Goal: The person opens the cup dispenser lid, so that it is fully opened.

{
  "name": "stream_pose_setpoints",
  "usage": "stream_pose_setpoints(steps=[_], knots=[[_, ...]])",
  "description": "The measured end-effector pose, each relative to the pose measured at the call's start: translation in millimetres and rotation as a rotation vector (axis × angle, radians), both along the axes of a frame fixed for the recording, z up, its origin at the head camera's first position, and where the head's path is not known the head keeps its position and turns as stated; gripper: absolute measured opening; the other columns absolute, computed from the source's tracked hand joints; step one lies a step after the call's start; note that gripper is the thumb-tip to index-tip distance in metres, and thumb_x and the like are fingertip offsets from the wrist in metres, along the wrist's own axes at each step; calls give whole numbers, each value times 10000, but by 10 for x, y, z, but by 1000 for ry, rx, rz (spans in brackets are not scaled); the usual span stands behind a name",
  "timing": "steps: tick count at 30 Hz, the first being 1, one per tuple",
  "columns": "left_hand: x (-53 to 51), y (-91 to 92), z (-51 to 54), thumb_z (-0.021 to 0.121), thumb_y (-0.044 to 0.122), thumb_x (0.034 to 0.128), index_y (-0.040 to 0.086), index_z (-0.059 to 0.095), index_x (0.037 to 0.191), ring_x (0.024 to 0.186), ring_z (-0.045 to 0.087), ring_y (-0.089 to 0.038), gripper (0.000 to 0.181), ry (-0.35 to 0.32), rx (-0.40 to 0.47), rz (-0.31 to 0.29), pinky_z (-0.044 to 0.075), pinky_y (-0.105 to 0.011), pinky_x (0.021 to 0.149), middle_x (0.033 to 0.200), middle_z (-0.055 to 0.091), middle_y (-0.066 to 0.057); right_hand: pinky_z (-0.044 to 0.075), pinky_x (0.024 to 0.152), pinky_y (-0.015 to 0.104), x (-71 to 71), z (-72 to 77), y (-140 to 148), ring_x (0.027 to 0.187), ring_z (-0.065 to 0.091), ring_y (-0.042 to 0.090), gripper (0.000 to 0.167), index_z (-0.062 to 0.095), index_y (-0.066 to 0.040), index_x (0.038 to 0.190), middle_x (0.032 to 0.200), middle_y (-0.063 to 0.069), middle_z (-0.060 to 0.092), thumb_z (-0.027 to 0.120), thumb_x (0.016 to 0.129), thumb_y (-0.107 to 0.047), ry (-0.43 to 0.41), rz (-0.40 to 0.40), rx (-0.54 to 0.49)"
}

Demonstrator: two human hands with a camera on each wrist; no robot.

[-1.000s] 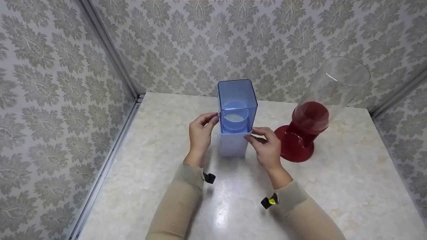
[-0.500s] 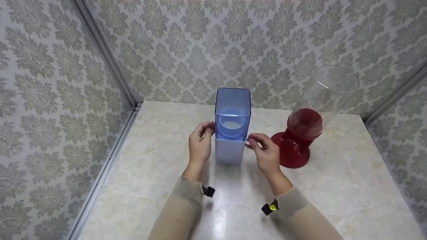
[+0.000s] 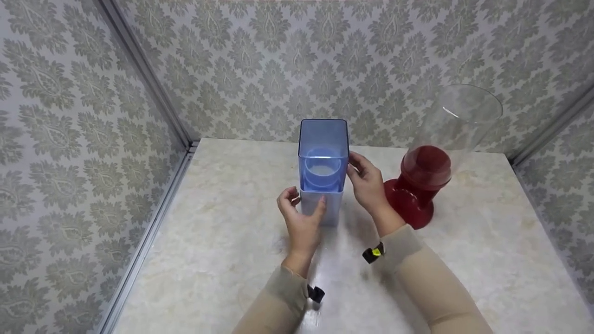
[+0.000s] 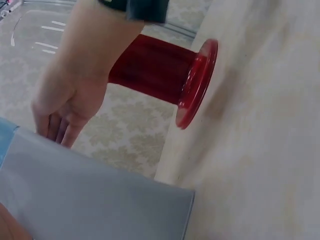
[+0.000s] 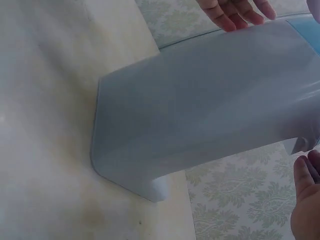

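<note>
Box (image 3: 325,185) with a pale lower body (image 3: 332,213) and a see-through blue top (image 3: 323,137) is stood upright near the centre of the frame in the head view, on the marbled table (image 3: 222,232). The body's front is partly covered by the left hand (image 3: 302,226): its thumb is laid nearly straight on the front face, while its fingers are loosely bent at the left side, and no firm clasp is seen. The right hand (image 3: 368,185) is placed at the right side of the blue top, fingers half bent and tips partly hidden; whether anything is pinched cannot be told.

Light, stiff plastic is to be expected, smooth enough to slip under fingertips, and the thin blue walls might be cracked by a knock. Because of its tall, narrow shape, it could be tipped if only the top is pushed, so hold is best taken low, around the pale body from both sides.

At the right of the frame, a red stand (image 3: 420,188) is seen beneath a clear tube (image 3: 464,123).
</note>
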State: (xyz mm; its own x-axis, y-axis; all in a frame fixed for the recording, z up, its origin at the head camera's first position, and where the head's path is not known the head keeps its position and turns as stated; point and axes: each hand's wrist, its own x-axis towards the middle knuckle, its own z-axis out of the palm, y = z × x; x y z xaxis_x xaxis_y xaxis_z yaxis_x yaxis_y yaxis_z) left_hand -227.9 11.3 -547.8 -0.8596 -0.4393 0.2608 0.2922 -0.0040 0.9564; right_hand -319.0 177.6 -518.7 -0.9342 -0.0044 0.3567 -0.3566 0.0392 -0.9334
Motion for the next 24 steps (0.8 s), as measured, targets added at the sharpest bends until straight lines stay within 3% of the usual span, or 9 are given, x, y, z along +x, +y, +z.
stream_pose_setpoints(steps=[6,15,24], knots=[[11,138,-49,1042,210,799,30,389,1551,1490,454,-382,1013,-20,-96,34,391,-607,1320,1555,405,-207,555,1167,187,-159,100,4,1475,651,315,435,583,112,1570,1573,302,654,548,1143,36,-19,84,63],[-37,148,-84,1058,185,767,16,399,1554,1480,459,-366,1040,5,-133,39,399,-566,1307,1569,401,-208,584,1125,194,-162,100,16,1368,710,159,394,635,127,1511,1512,318,687,585,1144,-6,-58,83,39],[-69,-47,-110,1036,164,808,28,498,1515,1452,541,-323,899,-16,-105,-27,430,-523,1302,1509,507,-172,573,1182,242,-45,64,36,1510,626,351,427,597,108,1550,1588,287,635,573,1132,27,-120,72,-7]])
